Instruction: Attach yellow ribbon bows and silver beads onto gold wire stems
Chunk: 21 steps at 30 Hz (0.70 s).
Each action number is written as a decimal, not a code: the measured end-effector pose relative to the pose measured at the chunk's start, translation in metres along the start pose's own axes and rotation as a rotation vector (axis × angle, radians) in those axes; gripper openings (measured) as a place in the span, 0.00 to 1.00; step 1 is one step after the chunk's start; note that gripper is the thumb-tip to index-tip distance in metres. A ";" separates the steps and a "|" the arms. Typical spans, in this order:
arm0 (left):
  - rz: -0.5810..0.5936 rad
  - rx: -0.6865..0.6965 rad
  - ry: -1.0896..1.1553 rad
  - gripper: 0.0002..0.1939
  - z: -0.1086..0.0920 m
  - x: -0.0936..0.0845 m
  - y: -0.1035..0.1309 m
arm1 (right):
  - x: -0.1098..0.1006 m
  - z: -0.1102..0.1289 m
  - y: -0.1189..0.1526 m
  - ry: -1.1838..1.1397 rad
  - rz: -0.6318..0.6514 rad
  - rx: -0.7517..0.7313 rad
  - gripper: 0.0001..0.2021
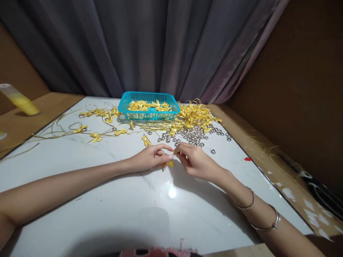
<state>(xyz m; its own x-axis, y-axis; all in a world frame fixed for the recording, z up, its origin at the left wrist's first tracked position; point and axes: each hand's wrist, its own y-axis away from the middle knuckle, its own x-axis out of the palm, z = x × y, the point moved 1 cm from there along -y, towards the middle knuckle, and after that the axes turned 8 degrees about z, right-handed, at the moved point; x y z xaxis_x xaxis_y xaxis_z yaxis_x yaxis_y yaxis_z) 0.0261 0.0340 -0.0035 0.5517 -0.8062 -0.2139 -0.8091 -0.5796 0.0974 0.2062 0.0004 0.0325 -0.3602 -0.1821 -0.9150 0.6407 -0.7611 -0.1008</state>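
My left hand (150, 157) and my right hand (197, 162) meet above the middle of the white tabletop (128, 210). A small yellow ribbon bow (170, 164) hangs at the fingertips of my left hand, partly covered by them. My right hand is closed in a pinch against the left fingertips; what it grips is too small to make out. Just beyond my hands lies another yellow bow (146, 140) with a thin stem. Many small silver metal rings (194, 135) are scattered behind my right hand.
A turquoise basket (148, 116) with yellow bows stands at the back. Right of it is a heap of yellow bows (197, 113); gold cords (57, 134) spread to the left. Black-handled scissors (323, 194) and paper scraps (311, 214) lie at the right, a yellow spool (24, 103) at the left.
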 end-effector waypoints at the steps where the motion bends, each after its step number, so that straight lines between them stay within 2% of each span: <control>1: 0.019 0.011 -0.033 0.13 0.000 0.000 0.000 | 0.001 0.002 0.000 -0.006 0.009 -0.009 0.08; 3: 0.033 0.033 -0.069 0.11 -0.001 -0.001 0.001 | 0.002 0.004 0.001 0.005 0.046 -0.001 0.09; 9: 0.052 0.024 -0.064 0.14 -0.002 -0.003 0.003 | -0.004 0.005 0.000 0.130 0.152 0.077 0.08; 14: 0.076 0.021 0.005 0.14 0.000 -0.004 0.004 | -0.020 -0.006 0.027 0.342 0.153 0.312 0.13; 16: 0.087 0.024 -0.010 0.14 0.001 -0.005 0.004 | -0.016 -0.008 0.045 0.464 0.264 0.419 0.14; 18: 0.103 0.031 -0.027 0.14 0.001 -0.004 0.004 | -0.006 -0.006 0.062 0.557 0.332 0.490 0.08; 21: 0.117 0.040 -0.025 0.14 0.002 -0.004 0.004 | 0.010 0.000 0.075 0.696 0.344 0.539 0.10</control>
<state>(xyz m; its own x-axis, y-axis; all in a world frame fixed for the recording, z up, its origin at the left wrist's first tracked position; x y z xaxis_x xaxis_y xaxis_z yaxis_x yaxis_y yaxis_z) 0.0207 0.0352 -0.0038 0.4480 -0.8646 -0.2273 -0.8756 -0.4758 0.0840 0.2501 -0.0587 0.0154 0.3873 -0.1704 -0.9061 0.1739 -0.9516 0.2533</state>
